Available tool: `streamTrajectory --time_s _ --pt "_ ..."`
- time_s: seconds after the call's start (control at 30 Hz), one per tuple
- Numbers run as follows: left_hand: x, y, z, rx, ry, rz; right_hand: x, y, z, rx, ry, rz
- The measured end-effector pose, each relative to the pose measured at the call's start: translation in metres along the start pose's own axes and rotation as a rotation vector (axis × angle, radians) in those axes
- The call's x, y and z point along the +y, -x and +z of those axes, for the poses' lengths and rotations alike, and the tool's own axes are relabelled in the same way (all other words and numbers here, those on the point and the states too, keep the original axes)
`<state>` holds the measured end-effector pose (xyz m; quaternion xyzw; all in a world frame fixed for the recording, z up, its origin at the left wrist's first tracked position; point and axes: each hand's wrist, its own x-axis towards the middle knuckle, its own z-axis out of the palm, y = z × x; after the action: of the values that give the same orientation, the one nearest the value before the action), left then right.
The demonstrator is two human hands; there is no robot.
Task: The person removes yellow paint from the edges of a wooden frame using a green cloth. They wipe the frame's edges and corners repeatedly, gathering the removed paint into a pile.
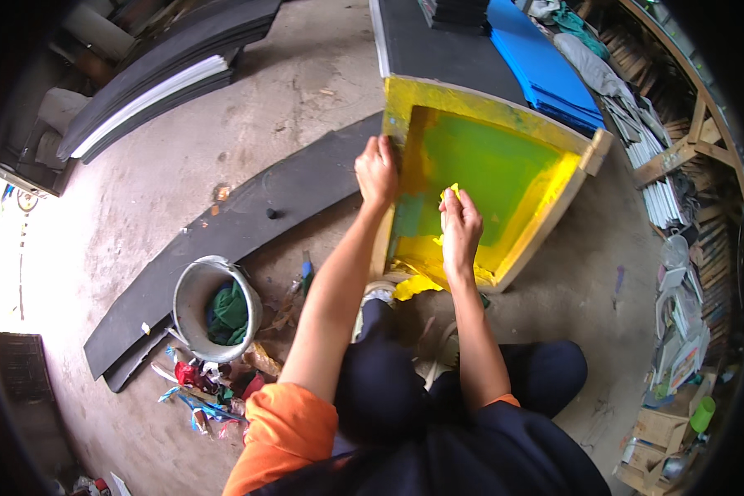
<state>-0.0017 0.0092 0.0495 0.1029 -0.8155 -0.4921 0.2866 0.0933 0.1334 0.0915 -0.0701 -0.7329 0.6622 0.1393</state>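
A wooden-framed printing screen point(481, 161), its mesh green in the middle and smeared with yellow ink, leans tilted in front of me. My left hand point(377, 171) is closed on the left side of its frame. Over the lower middle of the mesh, my right hand point(461, 227) pinches a crumpled yellow rag point(450, 193), parts of which stick out above and below the fingers. I cannot tell whether the rag touches the mesh. Yellow, ink-covered scrap point(417, 286) hangs at the frame's lower edge, near my knees.
A bucket point(183, 312) with dark green cloth stands at left, beside scattered scraps point(202, 397). A long black sheet point(248, 211) lies behind it. Beyond the screen are a black-topped surface point(434, 58) and stacked blue sheets point(546, 70). Shelving and clutter point(678, 322) line the right.
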Motion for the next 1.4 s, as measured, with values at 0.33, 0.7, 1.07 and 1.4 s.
streamTrajectory --time_s 0.33,0.7,1.07,1.4 --pt "-0.001 -0.003 0.009 -0.018 0.082 -0.053 0.075 0.002 -0.004 -0.214 0.031 0.263" --pt "-0.004 -0.003 0.001 0.002 0.094 -0.077 0.071 -0.019 0.066 0.238 -0.564 0.619" --pt "-0.004 -0.003 0.005 -0.009 0.061 -0.056 0.069 -0.050 0.097 0.737 -0.556 0.812" --pt "0.008 0.000 0.001 -0.009 0.093 -0.052 0.065 -0.036 0.089 0.656 -0.532 0.506"
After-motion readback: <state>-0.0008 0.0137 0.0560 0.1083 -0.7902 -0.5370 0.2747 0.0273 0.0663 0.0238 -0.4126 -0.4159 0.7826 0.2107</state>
